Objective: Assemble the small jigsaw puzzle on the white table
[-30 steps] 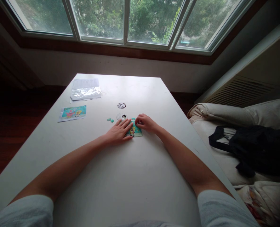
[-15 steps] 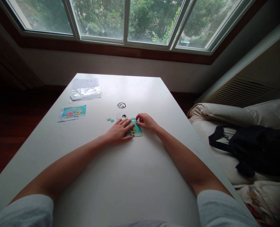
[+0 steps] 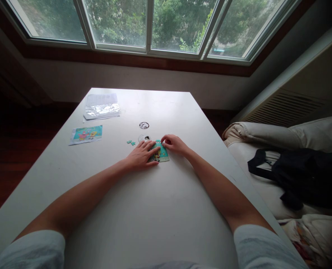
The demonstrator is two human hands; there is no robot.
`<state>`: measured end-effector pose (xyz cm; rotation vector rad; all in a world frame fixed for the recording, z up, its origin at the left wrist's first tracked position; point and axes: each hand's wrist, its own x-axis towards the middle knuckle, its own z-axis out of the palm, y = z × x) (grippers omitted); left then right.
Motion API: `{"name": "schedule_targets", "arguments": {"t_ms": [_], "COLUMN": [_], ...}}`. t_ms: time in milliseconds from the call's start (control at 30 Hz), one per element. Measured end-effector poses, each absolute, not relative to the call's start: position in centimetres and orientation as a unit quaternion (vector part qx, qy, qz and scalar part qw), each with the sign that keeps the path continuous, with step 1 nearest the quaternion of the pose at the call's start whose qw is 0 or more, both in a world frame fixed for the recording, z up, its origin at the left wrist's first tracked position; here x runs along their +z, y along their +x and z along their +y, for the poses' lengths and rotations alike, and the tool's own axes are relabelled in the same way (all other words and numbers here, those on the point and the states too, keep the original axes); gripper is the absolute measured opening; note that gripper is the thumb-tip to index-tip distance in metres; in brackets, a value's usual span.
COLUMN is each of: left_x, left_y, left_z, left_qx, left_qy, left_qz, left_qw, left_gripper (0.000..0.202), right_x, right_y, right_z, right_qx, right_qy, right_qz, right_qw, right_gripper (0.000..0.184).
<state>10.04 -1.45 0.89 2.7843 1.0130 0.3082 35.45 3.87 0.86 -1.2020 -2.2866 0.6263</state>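
Note:
A small, partly assembled jigsaw puzzle [image 3: 162, 154], mostly turquoise with a cartoon print, lies on the white table [image 3: 151, 209]. My left hand [image 3: 142, 154] rests flat across its left part with fingers spread, covering much of the picture. At the puzzle's upper right edge, my right hand [image 3: 174, 143] is closed in a pinch; whatever its fingertips hold is too small to make out. A few loose puzzle pieces [image 3: 131, 142] lie left of the left hand. Just beyond the left fingers sits a clear round disc [image 3: 144, 138], partly hidden by them.
Another round item [image 3: 143, 125] with a dark rim lies farther back. On the left are a cartoon picture sheet [image 3: 86, 134] and papers with a shiny plastic sleeve [image 3: 102, 108]. A dark bag [image 3: 306, 175] lies on the pale sofa [image 3: 269, 132] right of the table.
Both hands stay almost in place. The left fingers have shifted very slightly on the puzzle, while the right hand keeps its pinch at the upper right edge.

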Motion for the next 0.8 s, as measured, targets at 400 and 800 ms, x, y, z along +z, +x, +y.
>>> {"name": "schedule_targets", "arguments": {"t_ms": [400, 800], "left_x": [1.02, 1.00], "left_y": [10.49, 10.41], "left_z": [-1.33, -1.35], "left_qx": [0.112, 0.105], "left_qy": [0.927, 0.928], "left_qz": [0.348, 0.347], "left_qw": [0.077, 0.086], "left_gripper": [0.074, 0.072], "right_x": [0.99, 0.71], "right_y": [35.28, 35.53], "right_z": [3.64, 4.01], "right_qx": [0.217, 0.211], "right_qy": [-0.426, -0.424], "right_qz": [-0.845, -0.852], "right_qw": [0.238, 0.224], "right_gripper": [0.012, 0.012]}}
